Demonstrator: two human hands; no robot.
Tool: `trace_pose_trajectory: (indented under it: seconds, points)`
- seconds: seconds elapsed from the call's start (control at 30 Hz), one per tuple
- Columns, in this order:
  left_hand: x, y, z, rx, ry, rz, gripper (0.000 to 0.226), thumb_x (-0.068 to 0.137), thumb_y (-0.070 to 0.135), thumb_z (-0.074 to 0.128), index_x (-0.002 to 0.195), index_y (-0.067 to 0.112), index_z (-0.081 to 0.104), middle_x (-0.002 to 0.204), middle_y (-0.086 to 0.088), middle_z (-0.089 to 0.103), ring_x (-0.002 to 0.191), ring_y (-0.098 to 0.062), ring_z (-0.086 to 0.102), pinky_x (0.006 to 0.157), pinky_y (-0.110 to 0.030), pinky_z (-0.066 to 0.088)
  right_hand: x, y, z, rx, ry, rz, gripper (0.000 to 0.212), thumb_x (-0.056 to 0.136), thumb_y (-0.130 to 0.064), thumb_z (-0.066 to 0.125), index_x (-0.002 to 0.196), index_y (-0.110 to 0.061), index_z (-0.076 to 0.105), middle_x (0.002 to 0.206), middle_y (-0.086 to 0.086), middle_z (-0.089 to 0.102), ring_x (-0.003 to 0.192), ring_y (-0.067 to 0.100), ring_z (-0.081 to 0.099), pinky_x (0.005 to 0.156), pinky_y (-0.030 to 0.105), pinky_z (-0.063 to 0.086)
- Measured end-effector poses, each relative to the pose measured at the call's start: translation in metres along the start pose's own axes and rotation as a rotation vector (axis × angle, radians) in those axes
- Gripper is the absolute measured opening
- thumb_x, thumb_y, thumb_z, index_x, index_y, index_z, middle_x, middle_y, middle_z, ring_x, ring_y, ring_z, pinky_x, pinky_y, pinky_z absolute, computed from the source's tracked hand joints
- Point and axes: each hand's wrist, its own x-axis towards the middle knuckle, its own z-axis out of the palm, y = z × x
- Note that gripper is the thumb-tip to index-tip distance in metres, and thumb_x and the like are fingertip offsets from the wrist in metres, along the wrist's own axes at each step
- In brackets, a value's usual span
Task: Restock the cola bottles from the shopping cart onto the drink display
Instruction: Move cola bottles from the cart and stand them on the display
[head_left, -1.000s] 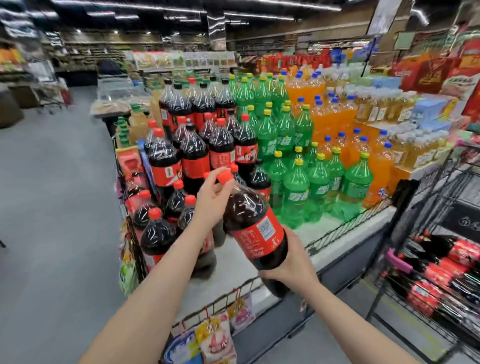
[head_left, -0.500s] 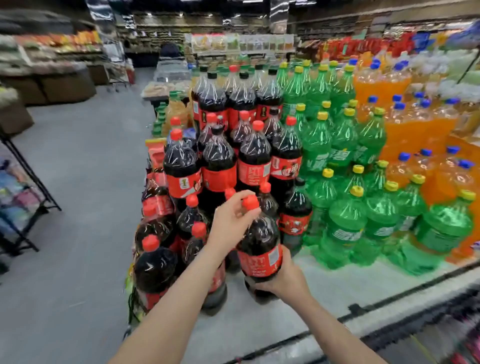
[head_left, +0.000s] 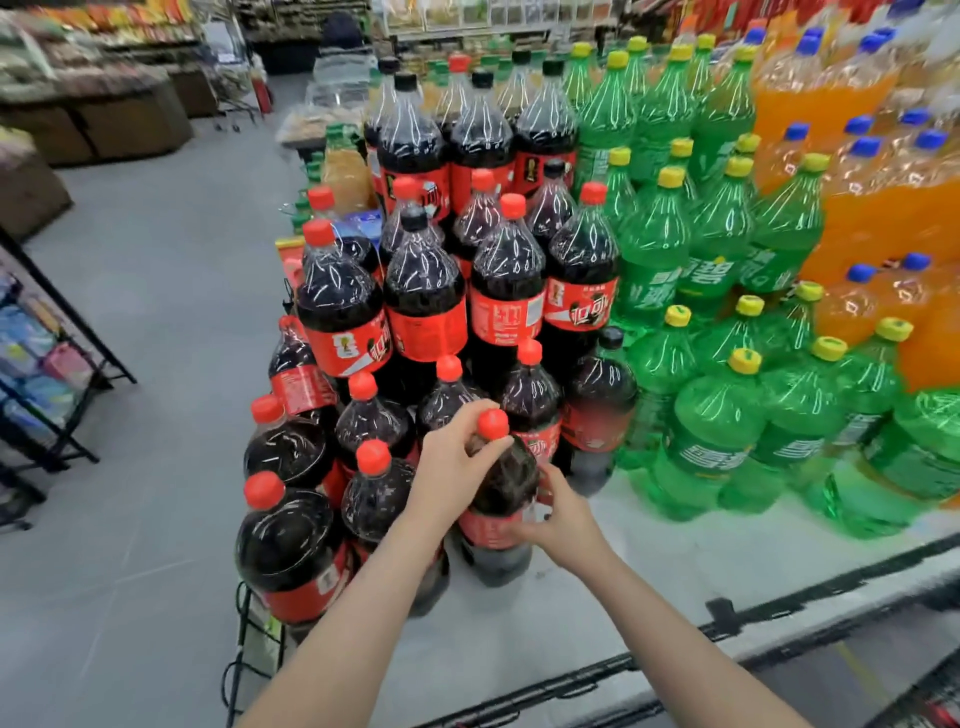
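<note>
The person's left hand (head_left: 451, 470) was curled round the neck of a cola bottle (head_left: 498, 499), thumb and fingers closed just under its red cap (head_left: 492, 423). The right hand (head_left: 558, 519) gripped the same bottle lower down, fingers wrapped against the red label on its right side. The bottle stood upright on the white top of the drink display (head_left: 649, 582), at the front of the cola group.

Just left of the grip stood more red-capped cola bottles (head_left: 291, 540), packed close and touching one another at the display's corner. Behind the held bottle the cola rose in stepped tiers (head_left: 426, 291), some caps red, some black. To the right of the grip, across a strip of bare white surface, stood green bottles with yellow caps (head_left: 717, 415), and beyond those, orange bottles with blue caps (head_left: 883, 208). A black wire rail (head_left: 727, 618) ran along the display's near edge. Far left of the hands, across grey floor, stood a black rack (head_left: 47, 364).
</note>
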Motion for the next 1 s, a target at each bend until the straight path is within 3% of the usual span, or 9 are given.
trace_pose_trajectory:
  seconds: [0.1, 0.17, 0.3, 0.43, 0.5, 0.63, 0.73, 0.87, 1.0]
  points:
    - [0.0, 0.001, 0.001, 0.001, 0.007, 0.009, 0.035, 0.081, 0.016, 0.073, 0.111, 0.027, 0.059, 0.095, 0.018, 0.066, 0.088, 0.0, 0.064, 0.087, -0.029, 0.052, 0.0, -0.003, -0.001, 0.032, -0.022, 0.016, 0.088, 0.042, -0.049, 0.077, 0.121, -0.032, 0.044, 0.105, -0.027, 0.055, 0.091, -0.017, 0.053, 0.073, 0.003, 0.042]
    - [-0.002, 0.002, 0.0, 0.018, 0.01, 0.013, 0.035, 0.081, 0.017, 0.072, 0.112, 0.026, 0.059, 0.097, 0.02, 0.065, 0.091, 0.0, 0.064, 0.089, -0.03, 0.052, -0.001, -0.008, -0.002, 0.02, -0.024, 0.019, 0.097, 0.039, -0.055, 0.074, 0.127, -0.025, 0.045, 0.107, -0.02, 0.056, 0.095, -0.006, 0.056, 0.072, 0.004, 0.042]
    - [-0.001, 0.008, -0.002, 0.054, -0.038, 0.002, 0.041, 0.081, 0.019, 0.072, 0.119, 0.026, 0.057, 0.105, 0.011, 0.066, 0.095, -0.006, 0.064, 0.092, -0.031, 0.05, 0.003, -0.022, 0.001, -0.048, 0.02, 0.021, 0.091, 0.053, -0.032, 0.088, 0.13, -0.024, 0.039, 0.118, -0.011, 0.055, 0.112, 0.006, 0.053, 0.082, 0.004, 0.04]
    - [-0.003, 0.029, -0.032, 0.302, -0.101, 0.193, 0.065, 0.083, 0.02, 0.07, 0.14, 0.018, 0.04, 0.137, 0.011, 0.043, 0.13, -0.004, 0.035, 0.109, -0.016, 0.022, 0.009, -0.039, 0.012, -0.094, 0.094, 0.014, 0.124, 0.044, -0.039, 0.091, 0.147, -0.019, 0.024, 0.142, -0.003, 0.043, 0.132, 0.013, 0.04, 0.108, 0.033, 0.036]
    - [-0.007, 0.027, -0.059, 0.391, -0.008, 0.269, 0.064, 0.08, 0.021, 0.072, 0.138, 0.019, 0.044, 0.136, 0.009, 0.046, 0.128, -0.007, 0.038, 0.108, -0.021, 0.025, 0.008, -0.046, 0.018, -0.128, 0.101, 0.015, 0.129, 0.038, -0.043, 0.091, 0.145, -0.019, 0.024, 0.142, 0.0, 0.04, 0.132, 0.017, 0.038, 0.109, 0.039, 0.036]
    - [-0.031, -0.009, -0.091, 0.399, -0.066, 0.014, 0.057, 0.081, 0.023, 0.072, 0.132, 0.018, 0.047, 0.131, -0.002, 0.052, 0.123, -0.017, 0.047, 0.107, -0.03, 0.034, 0.01, -0.045, 0.026, -0.165, 0.191, -0.006, 0.102, 0.036, -0.044, 0.087, 0.125, -0.025, 0.04, 0.121, -0.002, 0.052, 0.115, 0.02, 0.05, 0.095, 0.039, 0.044]
    - [-0.043, -0.022, -0.091, 0.327, -0.09, -0.023, 0.034, 0.087, 0.019, 0.063, 0.116, 0.024, 0.046, 0.112, 0.002, 0.055, 0.106, -0.014, 0.053, 0.095, -0.038, 0.044, 0.007, -0.048, 0.032, -0.196, 0.206, -0.008, 0.094, 0.039, -0.043, 0.086, 0.121, -0.032, 0.042, 0.118, -0.005, 0.055, 0.109, 0.017, 0.054, 0.09, 0.035, 0.045]
    - [-0.042, -0.025, -0.094, 0.343, -0.088, -0.016, 0.025, 0.089, 0.02, 0.06, 0.107, 0.023, 0.044, 0.102, 0.003, 0.053, 0.096, -0.012, 0.052, 0.086, -0.034, 0.045, 0.004, -0.052, 0.046, -0.193, 0.197, -0.007, 0.097, 0.04, -0.042, 0.088, 0.124, -0.033, 0.041, 0.122, -0.006, 0.055, 0.111, 0.016, 0.053, 0.093, 0.032, 0.043]
    - [-0.043, -0.031, -0.099, 0.353, -0.097, 0.012, 0.026, 0.089, 0.023, 0.061, 0.106, 0.024, 0.042, 0.101, 0.005, 0.052, 0.093, -0.011, 0.051, 0.083, -0.03, 0.044, 0.005, -0.05, 0.05, -0.18, 0.17, 0.008, 0.102, 0.034, -0.053, 0.083, 0.124, -0.033, 0.04, 0.124, -0.005, 0.053, 0.113, 0.015, 0.053, 0.097, 0.039, 0.045]
